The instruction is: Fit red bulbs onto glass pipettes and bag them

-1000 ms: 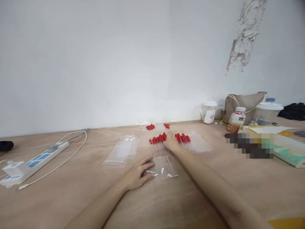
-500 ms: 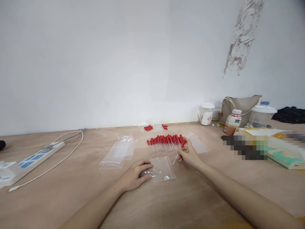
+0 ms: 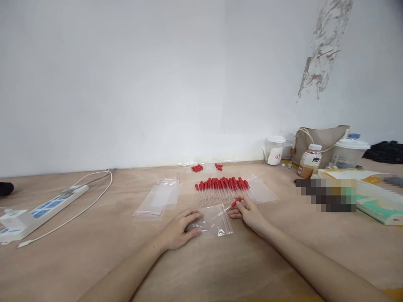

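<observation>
- In our right hand (image 3: 250, 214), thumb and fingers are pinched narrow on one slim dropper with a red bulb and a clear stem (image 3: 235, 203); the hold is at the bulb end.
- From that pinch, the dropper's long axis runs leftward and a little toward us, so the stem points at our left hand.
- The stem reaches across the red-striped edge of a flat, clear plastic zip bag (image 3: 215, 224). We cannot tell whether the tip is inside that bag or just above it.
- The bag lies on the wooden tabletop (image 3: 201, 277) between our hands, with its red-striped edge on the right, so our right hand is the nearer one to that edge.
- Our left hand (image 3: 181, 230) rests on the bag's opposite end, thumb and fingers spread apart and touching the plastic.
- Just beyond the bag, a row of red-bulbed droppers (image 3: 222, 184) lies side by side, bulbs toward the wall and stems toward us.
- Farther out, we have a fanned stack of clear zip bags (image 3: 154, 200) to the left of the row, another clear plastic sheet or bag (image 3: 262, 191) to its right, and loose red bulbs (image 3: 197, 168) behind it.
</observation>
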`<state>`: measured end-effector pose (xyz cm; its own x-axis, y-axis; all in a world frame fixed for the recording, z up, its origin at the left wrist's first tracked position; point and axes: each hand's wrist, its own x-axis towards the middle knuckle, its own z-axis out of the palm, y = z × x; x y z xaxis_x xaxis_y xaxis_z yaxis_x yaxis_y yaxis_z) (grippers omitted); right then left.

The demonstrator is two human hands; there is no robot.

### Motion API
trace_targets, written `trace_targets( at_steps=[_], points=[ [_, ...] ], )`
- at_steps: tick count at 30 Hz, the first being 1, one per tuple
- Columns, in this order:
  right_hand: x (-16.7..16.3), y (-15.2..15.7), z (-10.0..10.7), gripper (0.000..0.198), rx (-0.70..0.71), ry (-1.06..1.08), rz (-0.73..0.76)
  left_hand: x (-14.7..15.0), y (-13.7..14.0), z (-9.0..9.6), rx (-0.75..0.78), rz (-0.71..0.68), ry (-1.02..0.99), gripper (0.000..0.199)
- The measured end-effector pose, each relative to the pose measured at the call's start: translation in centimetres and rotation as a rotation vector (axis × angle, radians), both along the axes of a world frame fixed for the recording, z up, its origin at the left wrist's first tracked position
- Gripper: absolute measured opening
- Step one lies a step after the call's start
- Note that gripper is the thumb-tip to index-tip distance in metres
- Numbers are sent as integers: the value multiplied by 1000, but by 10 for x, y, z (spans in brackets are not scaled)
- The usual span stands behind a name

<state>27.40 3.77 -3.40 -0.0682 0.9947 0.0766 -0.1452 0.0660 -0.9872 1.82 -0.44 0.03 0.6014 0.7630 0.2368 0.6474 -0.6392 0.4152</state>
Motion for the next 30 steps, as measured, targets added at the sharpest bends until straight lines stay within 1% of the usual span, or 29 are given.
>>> trace_targets(
  at_steps=[2, 5, 7, 11, 14, 17, 20, 23, 26, 29, 30],
  points=[
    [6, -2, 2, 21, 45, -146, 70, 1, 0, 0, 4, 5, 1, 42],
    [18, -3, 8, 21, 231, -446, 119, 4, -1, 1, 4, -2, 1, 44],
    [24, -3, 12, 22, 335, -577, 149, 6, -1, 2, 6, -18, -4, 44],
    [23, -5, 16, 20, 446, -653, 233, 12, -2, 4, 15, -42, -17, 44],
    [14, -9, 18, 15, 526, -685, 239, 18, -3, 7, 13, -76, -28, 45],
    [5, -12, 20, 13, 526, -733, 185, 23, -3, 9, 6, -100, -26, 44],
    [3, -14, 22, 14, 504, -791, 180, 25, -3, 8, -2, -97, -29, 44],
    [4, -14, 20, 16, 538, -820, 202, 18, -2, 5, -8, -60, -48, 45],
    [7, -11, 14, 17, 559, -784, 209, 4, -1, 3, -35, -17, -51, 45],
    [12, -6, 8, 17, 473, -713, 247, -7, -2, 3, -50, -7, -27, 41],
    [14, -3, 8, 16, 433, -700, 228, -9, -2, 3, -48, -10, -21, 40]
  ],
)
